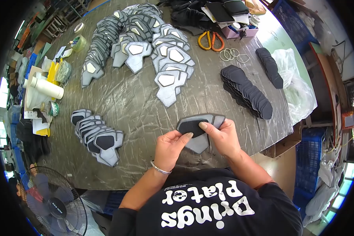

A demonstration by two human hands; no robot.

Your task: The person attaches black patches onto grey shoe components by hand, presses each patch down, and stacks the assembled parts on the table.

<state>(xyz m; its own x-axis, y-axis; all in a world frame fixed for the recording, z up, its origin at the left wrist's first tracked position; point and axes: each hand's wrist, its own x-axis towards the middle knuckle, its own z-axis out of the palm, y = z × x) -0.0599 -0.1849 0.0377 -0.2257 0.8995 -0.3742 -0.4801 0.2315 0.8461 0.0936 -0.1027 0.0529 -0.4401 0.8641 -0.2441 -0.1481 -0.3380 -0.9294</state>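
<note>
**Two hands pinch a grey panel [199, 145] with a black patch [191, 129]**

The left thumb lies on the patch's lower edge, its index finger bent against the panel's left side; this left hand [170, 151] wears a bracelet [160, 168]. The right hand [223, 141] pinches the panel's right side, thumb on top near the patch, other fingers partly hidden behind. The panel is just below the centre of the frame, above the covered table [145, 100].

At lower left, an overlapping row of black-patched panels [105, 142] lies near the left hand. A fanned stack of black pieces [246, 92] sits right of centre, a narrower stack [269, 67] beyond it beside a clear plastic bag [297, 88].

Rows of white-patched panels [167, 80] crowd the upper centre, taking up much of the tabletop there. Orange-handled scissors [211, 41] and loose rings [225, 55] lie to their right, near a pink box [244, 33]. A fan [55, 202] stands at the lower-left edge.
</note>
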